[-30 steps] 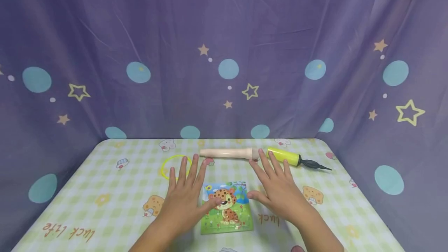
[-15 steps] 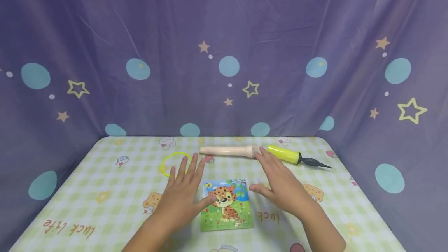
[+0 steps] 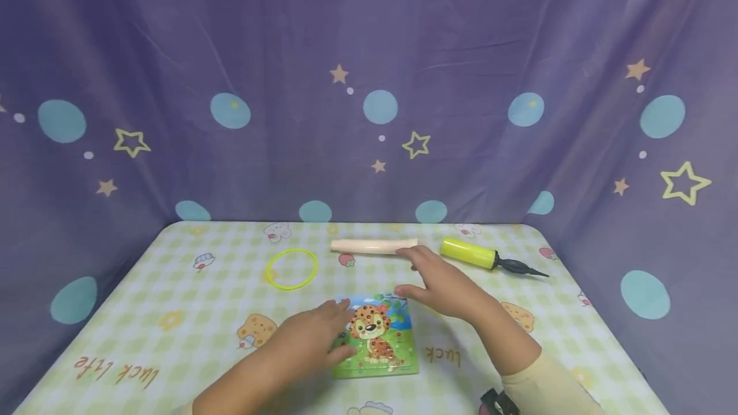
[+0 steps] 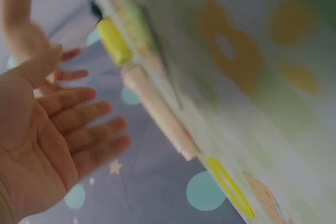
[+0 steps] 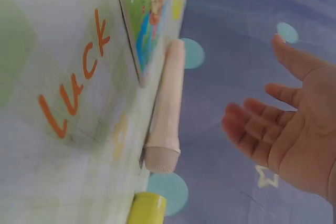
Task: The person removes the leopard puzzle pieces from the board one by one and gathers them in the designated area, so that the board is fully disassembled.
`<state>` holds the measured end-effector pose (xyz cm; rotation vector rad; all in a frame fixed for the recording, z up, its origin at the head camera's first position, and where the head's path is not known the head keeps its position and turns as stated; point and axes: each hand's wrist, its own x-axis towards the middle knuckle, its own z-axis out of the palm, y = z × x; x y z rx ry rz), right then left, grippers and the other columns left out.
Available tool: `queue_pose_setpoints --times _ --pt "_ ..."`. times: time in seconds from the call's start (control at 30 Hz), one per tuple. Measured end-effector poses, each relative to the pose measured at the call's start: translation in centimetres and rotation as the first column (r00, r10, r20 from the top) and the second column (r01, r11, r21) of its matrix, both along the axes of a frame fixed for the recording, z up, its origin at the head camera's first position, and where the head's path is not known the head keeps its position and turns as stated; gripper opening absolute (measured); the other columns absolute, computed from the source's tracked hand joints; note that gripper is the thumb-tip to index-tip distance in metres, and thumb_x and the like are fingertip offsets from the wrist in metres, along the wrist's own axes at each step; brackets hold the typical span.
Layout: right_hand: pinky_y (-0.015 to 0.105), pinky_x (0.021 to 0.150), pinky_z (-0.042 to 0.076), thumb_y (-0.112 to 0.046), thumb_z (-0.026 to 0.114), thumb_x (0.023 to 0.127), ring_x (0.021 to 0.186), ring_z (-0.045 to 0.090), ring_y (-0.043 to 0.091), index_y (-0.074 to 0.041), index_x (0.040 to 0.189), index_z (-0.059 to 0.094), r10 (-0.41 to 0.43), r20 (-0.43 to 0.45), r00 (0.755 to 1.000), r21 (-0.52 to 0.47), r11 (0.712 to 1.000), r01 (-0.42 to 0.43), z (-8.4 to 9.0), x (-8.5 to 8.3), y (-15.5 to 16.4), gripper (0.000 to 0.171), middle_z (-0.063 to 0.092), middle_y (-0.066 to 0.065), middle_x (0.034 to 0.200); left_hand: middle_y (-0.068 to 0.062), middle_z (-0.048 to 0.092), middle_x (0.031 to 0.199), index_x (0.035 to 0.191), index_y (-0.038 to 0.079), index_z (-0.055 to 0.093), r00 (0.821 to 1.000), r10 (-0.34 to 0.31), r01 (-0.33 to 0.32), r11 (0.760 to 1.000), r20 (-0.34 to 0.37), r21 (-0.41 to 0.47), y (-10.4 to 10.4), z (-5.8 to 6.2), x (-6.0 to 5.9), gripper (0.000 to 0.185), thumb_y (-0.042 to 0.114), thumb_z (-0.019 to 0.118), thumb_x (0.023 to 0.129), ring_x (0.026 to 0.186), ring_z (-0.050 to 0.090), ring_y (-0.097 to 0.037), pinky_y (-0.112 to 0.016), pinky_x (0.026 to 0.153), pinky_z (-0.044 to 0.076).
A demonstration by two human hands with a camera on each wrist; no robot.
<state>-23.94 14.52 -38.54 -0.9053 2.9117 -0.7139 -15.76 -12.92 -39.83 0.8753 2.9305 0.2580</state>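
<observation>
A square picture board (image 3: 382,346) with a spotted leopard cub lies flat near the table's front. My left hand (image 3: 305,341) hovers over its left side, empty, palm down with loosely bent fingers in the head view. In the left wrist view its fingers (image 4: 86,119) extend with nothing in them. To the board's upper right is my right hand (image 3: 446,284), also empty. Its fingertips overlap the head end of a pale pink toy microphone (image 3: 369,247) in the head view. The right wrist view shows that hand (image 5: 299,124) apart from the microphone, fingers relaxed.
A yellow hand pump (image 3: 468,253) with a dark nozzle lies at the back right. Left of the microphone is a thin yellow ring (image 3: 290,289). The checked tablecloth (image 3: 132,312) ends against a purple curtain (image 3: 300,159). Something black (image 3: 499,402) sits by the right sleeve.
My left hand has drawn back from beside the ring, its spread fingers now bent over the board. My right hand has shifted left, off the pump's end. The objects stay put.
</observation>
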Motion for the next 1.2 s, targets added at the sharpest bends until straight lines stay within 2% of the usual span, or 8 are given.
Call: queue_pose_setpoints --times 0.1,0.17,0.37,0.5,0.63,0.77,1.0,1.2 --pt "0.034 0.08 0.053 -0.05 0.065 0.091 0.099 0.061 0.014 -0.021 0.146 0.043 0.055 0.085 0.995 -0.027 0.998 -0.053 -0.3 -1.4 -1.1 0.066 0.054 0.001 0.129 -0.01 0.043 0.153 0.145 0.011 0.048 0.991 -0.133 0.134 0.99 0.019 -0.041 -0.1 -0.6 0.1 0.064 0.048 0.06 0.094 0.14 0.042 -0.031 -0.047 0.107 0.044" --pt "0.03 0.075 0.052 -0.048 0.066 0.091 0.09 0.06 0.01 -0.019 0.142 0.047 0.094 0.139 0.986 -0.035 0.995 -0.09 -0.9 -2.3 -2.0 0.062 0.057 0.003 0.124 -0.009 0.04 0.155 0.148 0.012 0.045 0.978 -0.209 0.21 0.975 0.023 -0.072 -0.2 -1.1 0.1 0.064 0.046 0.059 0.095 0.142 0.039 -0.03 -0.046 0.108 0.043" --pt "0.026 0.076 0.051 -0.044 0.067 0.092 0.087 0.059 0.007 -0.016 0.134 0.055 0.167 0.266 0.949 -0.014 0.985 -0.17 -3.1 -4.0 -5.1 0.053 0.061 0.006 0.116 -0.003 0.036 0.158 0.149 0.015 0.043 0.935 -0.355 0.353 0.915 0.023 -0.195 -0.6 -2.6 -0.1 0.062 0.045 0.057 0.097 0.144 0.037 -0.025 -0.037 0.106 0.046" --pt "0.028 0.079 0.051 -0.039 0.07 0.091 0.089 0.059 0.01 -0.014 0.129 0.058 0.185 0.298 0.936 0.015 0.98 -0.199 -4.2 -4.1 -6.9 0.047 0.06 0.003 0.111 -0.001 0.038 0.156 0.147 0.017 0.047 0.922 -0.385 0.382 0.897 0.032 -0.225 -0.7 -3.3 -0.2 0.055 0.041 0.056 0.098 0.142 0.039 -0.022 -0.033 0.102 0.049" --pt "0.028 0.083 0.051 -0.043 0.073 0.087 0.092 0.057 0.009 -0.018 0.122 0.06 0.163 0.328 0.93 0.064 0.979 -0.195 -5.8 -4.0 -7.9 0.045 0.057 -0.001 0.109 -0.002 0.042 0.154 0.146 0.017 0.049 0.917 -0.397 0.392 0.893 0.023 -0.219 -0.6 -3.8 -0.3 0.05 0.034 0.057 0.099 0.14 0.042 -0.021 -0.032 0.1 0.051" --pt "0.026 0.079 0.05 -0.043 0.076 0.084 0.089 0.054 0.008 -0.021 0.115 0.059 0.135 0.35 0.927 0.1 0.979 -0.18 -6.8 -3.9 -8.4 0.042 0.051 -0.005 0.105 -0.002 0.044 0.152 0.144 0.017 0.051 0.915 -0.403 0.394 0.889 0.013 -0.234 -0.4 -4.0 -0.3 0.048 0.032 0.057 0.099 0.138 0.045 -0.02 -0.028 0.092 0.054" --pt "0.027 0.079 0.048 -0.038 0.078 0.083 0.091 0.052 0.01 -0.025 0.114 0.055 0.115 0.381 0.917 0.115 0.979 -0.17 -6.4 -3.7 -8.9 0.04 0.046 -0.004 0.106 -0.001 0.046 0.151 0.142 0.018 0.054 0.914 -0.406 0.389 0.876 0.001 -0.285 -0.5 -3.6 -0.2 0.046 0.032 0.058 0.098 0.137 0.047 -0.018 -0.026 0.087 0.056" --pt "0.028 0.079 0.046 -0.033 0.079 0.083 0.092 0.05 0.012 -0.024 0.112 0.052 0.127 0.408 0.904 0.108 0.977 -0.186 -6.0 -3.9 -9.0 0.041 0.045 -0.003 0.106 -0.002 0.046 0.151 0.142 0.018 0.053 0.91 -0.414 0.398 0.876 -0.004 -0.271 -0.6 -3.6 -0.2 0.047 0.031 0.059 0.098 0.137 0.046 -0.02 -0.027 0.089 0.055"
